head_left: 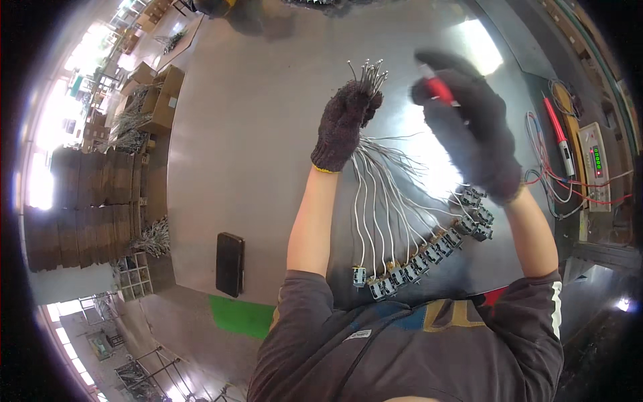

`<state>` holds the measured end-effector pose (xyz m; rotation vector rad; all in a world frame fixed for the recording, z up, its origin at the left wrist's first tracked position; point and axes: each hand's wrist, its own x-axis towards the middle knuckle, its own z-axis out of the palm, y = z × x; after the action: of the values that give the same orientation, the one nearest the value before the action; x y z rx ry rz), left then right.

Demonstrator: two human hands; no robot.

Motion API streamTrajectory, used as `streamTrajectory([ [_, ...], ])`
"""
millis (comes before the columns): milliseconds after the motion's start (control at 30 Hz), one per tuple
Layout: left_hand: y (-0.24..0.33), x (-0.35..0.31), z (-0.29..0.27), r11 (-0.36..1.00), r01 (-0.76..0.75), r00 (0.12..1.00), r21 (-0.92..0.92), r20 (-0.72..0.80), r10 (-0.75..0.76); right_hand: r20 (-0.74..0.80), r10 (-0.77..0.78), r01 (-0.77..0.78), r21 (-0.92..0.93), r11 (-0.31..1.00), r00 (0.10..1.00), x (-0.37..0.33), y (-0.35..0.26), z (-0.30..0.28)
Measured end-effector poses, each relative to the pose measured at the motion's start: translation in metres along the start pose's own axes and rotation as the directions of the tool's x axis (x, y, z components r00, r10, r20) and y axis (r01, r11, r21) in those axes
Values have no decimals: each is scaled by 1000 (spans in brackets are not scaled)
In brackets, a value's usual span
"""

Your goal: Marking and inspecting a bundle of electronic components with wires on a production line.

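Observation:
My left hand [343, 124], in a dark knit glove, is closed around a bundle of thin grey-white cables [390, 201]. Their metal-tipped ends [372, 74] stick up above the fist. The cables fan out below it toward a slanting row of small grey-and-black block-shaped parts [416, 263] on the metal table near my body. To the right of the cable ends, my gloved right hand [482, 127] is raised and smeared by motion. A red-handled piece, perhaps a probe [439, 89], shows in its fingers, with a pale tip near the thumb.
A dark phone-like case [230, 264] lies at the table's left edge. On the right are a red test probe [556, 120], coiled leads and a tester box [595, 164] with lit green indicators. Cardboard boxes [165, 100] and cable bundles stand beyond the left edge.

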<state>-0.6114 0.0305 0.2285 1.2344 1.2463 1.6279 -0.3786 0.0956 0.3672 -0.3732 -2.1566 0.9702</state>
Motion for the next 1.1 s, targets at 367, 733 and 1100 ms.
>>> streamTrajectory([
  [367,-4,0,7,970,-59,997,-236,-57,46,76,59,-29,-345,938,995,-19,20,23],
  [733,-3,0,10,984,-54,995,-172,-88,39,98,47,19,-579,815,994,-10,23,36],
  [1100,-1,4,14,993,-84,992,-86,-102,75,44,55,-19,-589,808,998,-6,25,46],
])
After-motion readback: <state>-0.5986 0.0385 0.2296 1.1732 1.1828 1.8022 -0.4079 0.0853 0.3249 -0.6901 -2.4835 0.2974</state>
